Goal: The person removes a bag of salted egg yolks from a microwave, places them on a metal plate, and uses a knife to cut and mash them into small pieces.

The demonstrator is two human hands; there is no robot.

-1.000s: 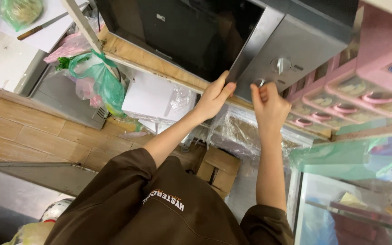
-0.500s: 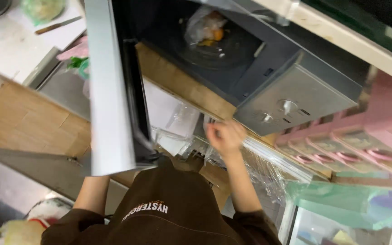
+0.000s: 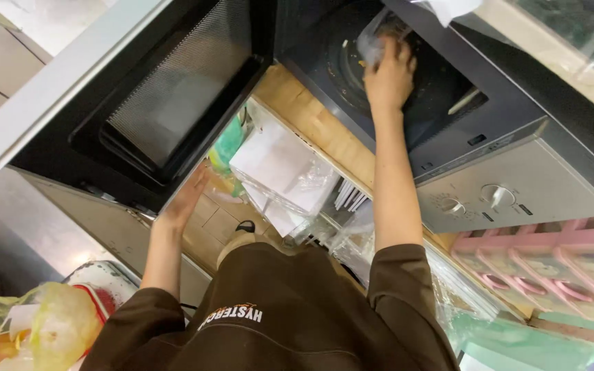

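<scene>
1 microwave (image 3: 517, 185), 2 knobs | right hand (image 3: 388, 72) gripping 1 plastic container (image 3: 374, 41) inside | left hand (image 3: 185, 199) open on door (image 3: 139, 96) | wooden shelf (image 3: 317, 130)

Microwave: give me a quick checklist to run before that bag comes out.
1. Door swung fully open: ok; the left hand rests at its lower edge.
2. Right hand on the bag: ok, it is touching the clear plastic inside the cavity.
3. Grip closed firmly: cannot tell, the fingers are seen from behind.
4. Bag free of the turntable: cannot tell.
5. Way out past the door frame: ok, nothing blocks the opening.
6. Dials set to off: cannot tell.
</scene>
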